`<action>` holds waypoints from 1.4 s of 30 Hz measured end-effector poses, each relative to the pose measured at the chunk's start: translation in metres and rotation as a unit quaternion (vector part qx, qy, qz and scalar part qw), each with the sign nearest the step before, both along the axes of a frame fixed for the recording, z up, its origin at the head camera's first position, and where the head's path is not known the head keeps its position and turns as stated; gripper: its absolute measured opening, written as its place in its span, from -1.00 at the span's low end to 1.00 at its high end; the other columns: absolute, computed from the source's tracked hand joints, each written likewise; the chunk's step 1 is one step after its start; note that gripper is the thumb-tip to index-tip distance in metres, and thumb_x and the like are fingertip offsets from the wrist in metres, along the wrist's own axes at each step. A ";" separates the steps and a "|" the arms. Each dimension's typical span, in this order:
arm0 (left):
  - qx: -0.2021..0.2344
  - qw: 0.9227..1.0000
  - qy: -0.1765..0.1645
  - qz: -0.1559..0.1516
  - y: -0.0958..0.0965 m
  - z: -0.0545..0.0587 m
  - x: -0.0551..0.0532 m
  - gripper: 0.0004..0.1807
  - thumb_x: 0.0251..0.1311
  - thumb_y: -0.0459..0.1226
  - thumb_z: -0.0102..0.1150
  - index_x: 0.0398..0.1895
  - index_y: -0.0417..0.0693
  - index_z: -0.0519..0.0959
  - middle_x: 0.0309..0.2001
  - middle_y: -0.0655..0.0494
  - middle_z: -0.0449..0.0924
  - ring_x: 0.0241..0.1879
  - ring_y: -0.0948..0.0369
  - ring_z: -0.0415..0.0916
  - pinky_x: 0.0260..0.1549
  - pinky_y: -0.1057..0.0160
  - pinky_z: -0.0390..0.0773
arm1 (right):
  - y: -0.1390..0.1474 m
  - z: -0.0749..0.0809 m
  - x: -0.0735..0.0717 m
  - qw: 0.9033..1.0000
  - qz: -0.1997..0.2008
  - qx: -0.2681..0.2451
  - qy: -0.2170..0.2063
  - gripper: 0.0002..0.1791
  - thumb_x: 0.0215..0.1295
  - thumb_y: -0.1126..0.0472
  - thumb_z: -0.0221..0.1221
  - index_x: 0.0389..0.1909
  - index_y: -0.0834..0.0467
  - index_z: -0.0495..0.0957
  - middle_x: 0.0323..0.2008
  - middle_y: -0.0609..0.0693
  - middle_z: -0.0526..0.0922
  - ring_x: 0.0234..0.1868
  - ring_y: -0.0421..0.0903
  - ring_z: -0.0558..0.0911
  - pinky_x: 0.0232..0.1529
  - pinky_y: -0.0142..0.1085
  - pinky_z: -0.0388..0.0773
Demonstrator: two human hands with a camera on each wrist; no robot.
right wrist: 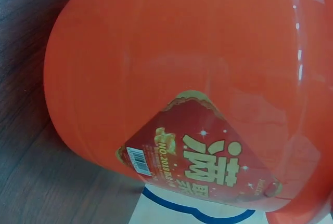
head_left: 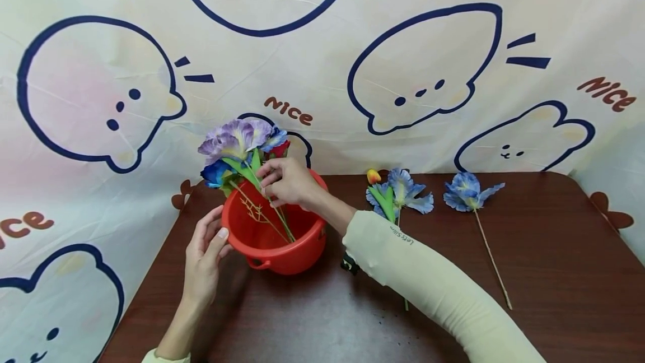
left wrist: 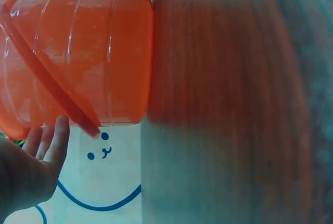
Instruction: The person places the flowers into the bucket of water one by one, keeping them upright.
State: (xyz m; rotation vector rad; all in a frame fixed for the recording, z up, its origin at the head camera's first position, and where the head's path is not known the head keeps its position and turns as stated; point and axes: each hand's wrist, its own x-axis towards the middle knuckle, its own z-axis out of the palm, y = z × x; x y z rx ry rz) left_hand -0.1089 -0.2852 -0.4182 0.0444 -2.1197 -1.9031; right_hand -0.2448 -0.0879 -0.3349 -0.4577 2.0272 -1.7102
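A red plastic bucket [head_left: 297, 259] stands on the table, holding several artificial flowers that lean toward its far left rim. Among them are a purple flower [head_left: 237, 138], a dark blue flower [head_left: 215, 173] and a partly covered red flower [head_left: 278, 149]. My right hand [head_left: 288, 182] is over the bucket's mouth, its fingers pinching a green flower stem; the exact grip is partly hidden. My left hand [head_left: 204, 256] touches the bucket's left side, thumb at the rim. In the left wrist view, its fingers [left wrist: 61, 138] lie fairly straight by the bucket's handle [left wrist: 47, 83].
Right of the bucket, a blue flower [head_left: 403, 189] and a small yellow-orange tulip [head_left: 373, 176] lie on the brown table [head_left: 564, 251], partly behind my right sleeve. Another blue flower [head_left: 464, 190] lies further right. A printed cloth [head_left: 312, 71] hangs behind the table.
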 end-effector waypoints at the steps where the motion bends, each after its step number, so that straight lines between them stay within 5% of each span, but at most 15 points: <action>1: 0.001 1.000 0.001 0.000 0.000 0.000 0.000 -0.46 0.66 -0.25 -0.02 0.62 -0.10 0.28 0.30 0.23 0.59 0.16 0.34 0.68 -0.01 0.42 0.75 | 0.000 0.000 0.000 1.000 -0.002 0.003 -0.002 -0.72 0.43 0.47 0.27 0.09 0.20 0.68 -0.14 0.14 0.74 -0.10 0.09 0.79 -0.29 -0.23 0.83; 6: -0.001 1.000 0.000 0.000 0.000 0.000 -0.001 -0.44 0.66 -0.24 -0.02 0.63 -0.12 0.26 0.31 0.23 0.58 0.17 0.35 0.68 -0.01 0.42 0.75 | 0.002 -0.001 0.000 1.000 -0.005 0.009 -0.012 -0.73 0.43 0.47 0.28 0.08 0.20 0.67 -0.16 0.11 0.73 -0.02 0.16 0.79 -0.30 -0.24 0.82; 14: 0.000 1.000 0.000 0.003 0.000 0.000 0.000 -0.48 0.66 -0.25 -0.01 0.61 -0.01 0.31 0.31 0.22 0.59 0.16 0.36 0.68 -0.02 0.42 0.75 | -0.002 -0.005 0.000 0.999 -0.010 0.024 -0.025 -0.72 0.36 0.51 0.32 -0.01 0.17 0.67 -0.21 0.05 0.70 -0.25 -0.08 0.73 -0.36 -0.24 0.80; 22: -0.009 1.000 -0.001 0.004 0.000 -0.001 0.000 -0.46 0.66 -0.25 -0.01 0.61 -0.04 0.30 0.31 0.24 0.58 0.17 0.37 0.67 -0.01 0.44 0.74 | -0.001 -0.004 0.001 0.999 -0.017 0.029 -0.023 -0.76 0.39 0.45 0.33 -0.01 0.15 0.67 -0.19 0.05 0.71 -0.24 -0.10 0.71 -0.28 -0.22 0.81; 35: -0.009 1.000 -0.001 0.003 0.000 -0.001 0.000 -0.45 0.65 -0.25 -0.02 0.62 -0.08 0.28 0.30 0.25 0.59 0.16 0.40 0.67 -0.02 0.44 0.74 | 0.019 0.012 0.015 1.000 -0.021 0.003 -0.021 -0.67 0.43 0.35 0.35 0.17 0.23 0.63 -0.09 0.15 0.71 0.02 0.14 0.80 0.17 0.07 0.76; 42: -0.003 1.000 0.002 0.001 0.000 -0.001 0.000 -0.47 0.65 -0.26 -0.01 0.61 -0.03 0.31 0.31 0.21 0.58 0.16 0.36 0.67 -0.02 0.44 0.75 | 0.041 0.021 0.021 1.000 -0.008 -0.020 -0.012 -0.57 0.46 0.34 0.33 0.29 0.26 0.57 0.08 0.20 0.70 0.19 0.23 0.74 0.16 0.04 0.77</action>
